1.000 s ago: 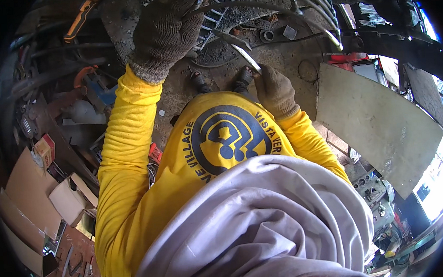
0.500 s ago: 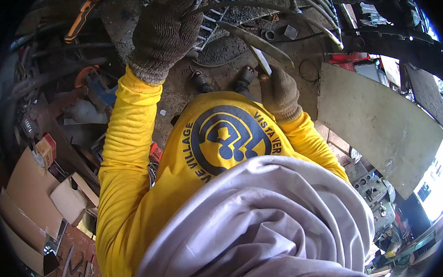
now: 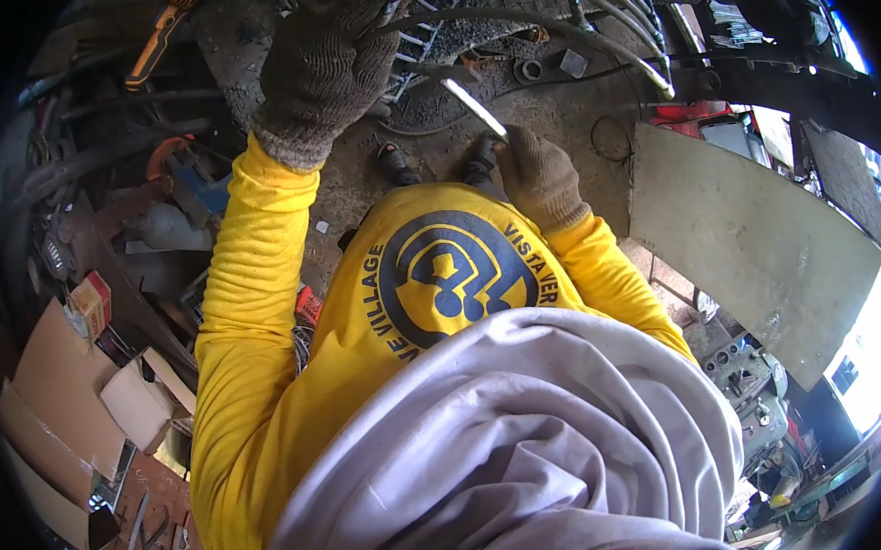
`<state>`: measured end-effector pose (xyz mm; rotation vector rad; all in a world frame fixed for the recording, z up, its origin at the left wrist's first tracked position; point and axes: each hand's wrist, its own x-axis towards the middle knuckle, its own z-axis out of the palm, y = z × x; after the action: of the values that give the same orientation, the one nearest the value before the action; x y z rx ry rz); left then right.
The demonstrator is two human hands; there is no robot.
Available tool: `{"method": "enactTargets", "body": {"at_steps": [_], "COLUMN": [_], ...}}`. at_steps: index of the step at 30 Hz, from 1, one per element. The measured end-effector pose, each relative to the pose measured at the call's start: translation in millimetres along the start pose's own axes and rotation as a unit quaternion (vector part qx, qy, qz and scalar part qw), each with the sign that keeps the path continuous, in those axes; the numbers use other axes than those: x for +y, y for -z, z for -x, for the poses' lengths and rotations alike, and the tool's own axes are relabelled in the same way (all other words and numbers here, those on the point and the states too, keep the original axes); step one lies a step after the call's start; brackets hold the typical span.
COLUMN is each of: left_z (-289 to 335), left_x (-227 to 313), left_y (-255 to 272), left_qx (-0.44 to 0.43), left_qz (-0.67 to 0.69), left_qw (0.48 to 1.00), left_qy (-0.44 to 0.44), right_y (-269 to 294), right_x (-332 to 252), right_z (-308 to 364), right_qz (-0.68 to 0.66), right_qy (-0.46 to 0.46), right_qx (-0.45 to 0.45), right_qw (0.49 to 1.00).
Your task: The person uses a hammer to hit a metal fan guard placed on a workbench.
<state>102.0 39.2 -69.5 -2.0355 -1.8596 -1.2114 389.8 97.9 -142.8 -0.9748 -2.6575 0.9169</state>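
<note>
My left hand (image 3: 326,77), in a brown knitted glove, is closed around a dark curved metal bar (image 3: 477,16) at the top of the view. The bar belongs to a frame of several bent rods (image 3: 618,12); part of my grip is hidden behind the glove. My right hand (image 3: 543,175), gloved alike, is closed on the pale handle of a chipping hammer (image 3: 474,109). The hammer's dark, narrow head lies close to the frame, below the curved bar. Whether it touches the metal, I cannot tell.
A large pale board (image 3: 748,249) leans at the right, above a grey machine with knobs (image 3: 739,369). Opened cardboard boxes (image 3: 63,394) stand at the left. An orange-and-black tool (image 3: 157,43) lies at the upper left. A dark cable (image 3: 433,131) crosses the floor.
My right hand has shifted slightly up and left, and the hammer's head has swung up and left toward the metal frame. My left hand keeps its grip almost in place.
</note>
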Motion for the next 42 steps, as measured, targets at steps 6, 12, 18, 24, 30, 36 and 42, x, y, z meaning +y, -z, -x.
{"method": "enactTargets", "body": {"at_steps": [6,12,18,24,30,36,42], "left_z": [-9.5,-8.9,3.1,6.1,5.8,6.1,3.7], "left_x": [17.7,10.1,3.4,-5.0,-3.0,-2.6,-1.6], "left_y": [5.0,-3.3,2.4,-0.6,-0.7,1.8,-0.2], "left_qx": [0.021,0.077,-0.001,-0.002,0.005,-0.005,-0.001], "left_qz": [0.002,-0.007,-0.01,0.0,-0.052,-0.024,-0.014], "left_qw": [1.0,0.996,1.0,1.0,0.998,1.0,1.0], "left_qy": [0.012,-0.04,0.014,-0.001,-0.019,0.005,-0.004], "right_y": [13.7,-2.0,7.9,-3.8,-0.7,6.1,0.6], "right_x": [-10.9,8.6,-5.6,5.7,3.6,-1.5,3.6], "right_z": [-1.9,-1.3,3.2,0.8,3.0,3.8,4.5], "right_qz": [-0.07,0.0,-0.058,-0.008,-0.075,-0.063,-0.081], "right_qy": [0.069,-0.019,0.058,-0.013,0.047,-0.011,0.041], "right_qx": [0.105,-0.014,0.097,0.016,0.082,0.037,0.065], "right_qw": [0.99,1.0,0.992,1.0,0.993,0.997,0.994]}}
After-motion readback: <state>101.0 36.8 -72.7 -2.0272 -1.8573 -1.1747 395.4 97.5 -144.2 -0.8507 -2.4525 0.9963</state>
